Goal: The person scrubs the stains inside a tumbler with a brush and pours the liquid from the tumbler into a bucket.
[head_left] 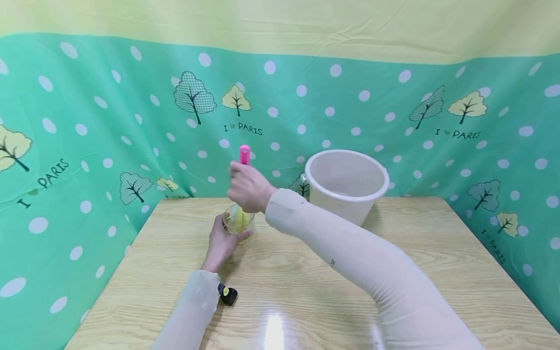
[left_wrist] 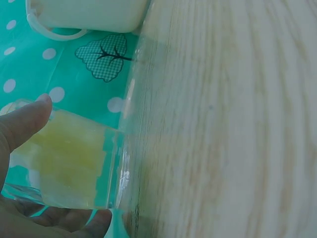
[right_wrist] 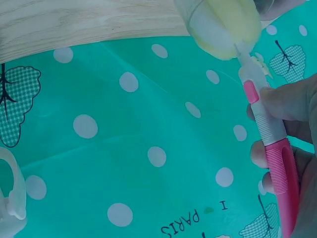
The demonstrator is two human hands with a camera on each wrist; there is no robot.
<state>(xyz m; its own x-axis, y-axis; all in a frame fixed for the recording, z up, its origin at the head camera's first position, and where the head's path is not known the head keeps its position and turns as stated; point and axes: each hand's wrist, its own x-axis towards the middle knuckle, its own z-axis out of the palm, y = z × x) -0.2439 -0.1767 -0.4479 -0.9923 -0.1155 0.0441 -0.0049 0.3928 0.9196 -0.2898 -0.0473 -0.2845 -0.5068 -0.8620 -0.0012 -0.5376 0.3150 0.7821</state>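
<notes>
Sponge-headed brush (right_wrist: pixel 267 124) stands head-down in a clear tumbler (left_wrist: pixel 74 158), its long axis near upright: the handle rises through the right hand (head_left: pixel 251 187), while the left hand (head_left: pixel 224 240) is lower, at the tumbler's side. Behind both hands hangs a slightly creased drape (head_left: pixel 350 82), green with white dots, trees and lettering beneath a pale yellow band. Below them spreads the worktop (head_left: pixel 306 291), light, finely wood-grained and glossy. White sleeves cover both arms; the right sleeve (head_left: pixel 358 262) crosses in front of a round, white, plastic-looking bucket (head_left: pixel 354 211) with a thick rim, to the right of the hands.

Each hand is clamped on something: the right wraps its fingers round the brush handle with the thumb laid along it, and the left curves thumb and fingers about opposite sides of the tumbler. That vessel is smooth and straight-sided, glass or clear plastic; whether its base touches the worktop is hard to tell. The handle is slim, pink and white, with ribbed grips. Inside the tumbler, the sponge head (right_wrist: pixel 237 25) is soft-looking, rounded, yellow and white. Smaller yet are a black device (head_left: pixel 228 296) at the left wrist and a pink button (right_wrist: pixel 251 91) near the brush's neck.
</notes>
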